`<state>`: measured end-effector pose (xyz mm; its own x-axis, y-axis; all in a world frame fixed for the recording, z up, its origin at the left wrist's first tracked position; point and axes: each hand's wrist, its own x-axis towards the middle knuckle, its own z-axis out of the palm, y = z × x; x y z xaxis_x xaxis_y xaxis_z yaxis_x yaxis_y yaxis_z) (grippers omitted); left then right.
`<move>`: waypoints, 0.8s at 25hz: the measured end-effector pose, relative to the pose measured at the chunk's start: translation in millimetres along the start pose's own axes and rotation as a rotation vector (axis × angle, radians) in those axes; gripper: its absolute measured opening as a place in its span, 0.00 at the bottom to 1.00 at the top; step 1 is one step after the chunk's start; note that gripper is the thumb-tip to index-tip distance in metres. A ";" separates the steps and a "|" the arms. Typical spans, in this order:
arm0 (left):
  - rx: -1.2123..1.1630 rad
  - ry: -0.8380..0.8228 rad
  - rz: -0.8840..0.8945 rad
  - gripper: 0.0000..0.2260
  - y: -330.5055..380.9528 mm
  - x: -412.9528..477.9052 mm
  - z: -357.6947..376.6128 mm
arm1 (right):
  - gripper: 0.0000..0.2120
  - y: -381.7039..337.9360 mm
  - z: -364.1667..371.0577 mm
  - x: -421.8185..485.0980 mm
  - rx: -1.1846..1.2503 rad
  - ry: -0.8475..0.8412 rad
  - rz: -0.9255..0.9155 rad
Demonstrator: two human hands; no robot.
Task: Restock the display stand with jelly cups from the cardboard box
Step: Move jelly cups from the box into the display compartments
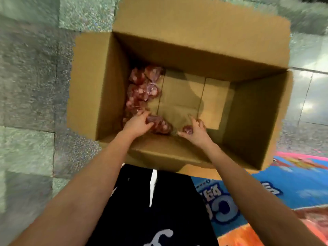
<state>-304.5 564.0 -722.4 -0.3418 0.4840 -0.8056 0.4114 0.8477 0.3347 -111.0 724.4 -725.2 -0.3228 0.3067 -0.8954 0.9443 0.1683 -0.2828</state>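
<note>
Blurred to a pink mass: jelly cups [142, 89]; some hidden under left hand [138, 124]. Cropped by edge: blue packaging [276, 190].

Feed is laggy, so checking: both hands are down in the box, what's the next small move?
Probably lift both hands straight up out of the cardboard box. The left hand grips cups at the near end of the pink pile, and the right hand holds a lone cup.

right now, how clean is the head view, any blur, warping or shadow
Head view: floor smeared by motion blur; box edges ragged and bowed by the wide lens; cups soft and dim in shadow by its left wall; left hand and right hand fairly sharp.
</note>
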 end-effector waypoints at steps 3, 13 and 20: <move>0.022 -0.036 -0.027 0.24 0.1 21.9 11.1 | 0.45 10.5 5.2 22.8 0.031 -0.057 0.042; -0.103 -0.091 -0.105 0.32 2.5 49.4 42.2 | 0.44 27.7 27.7 71.8 0.000 -0.063 -0.108; -0.194 -0.151 -0.050 0.32 8.9 49.6 51.8 | 0.41 21.8 32.6 83.7 -0.342 -0.191 -0.151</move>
<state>-274.0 584.3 -784.7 -0.2217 0.4144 -0.8827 0.2222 0.9029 0.3681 -115.3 723.2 -817.5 -0.4079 0.0811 -0.9094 0.8015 0.5089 -0.3141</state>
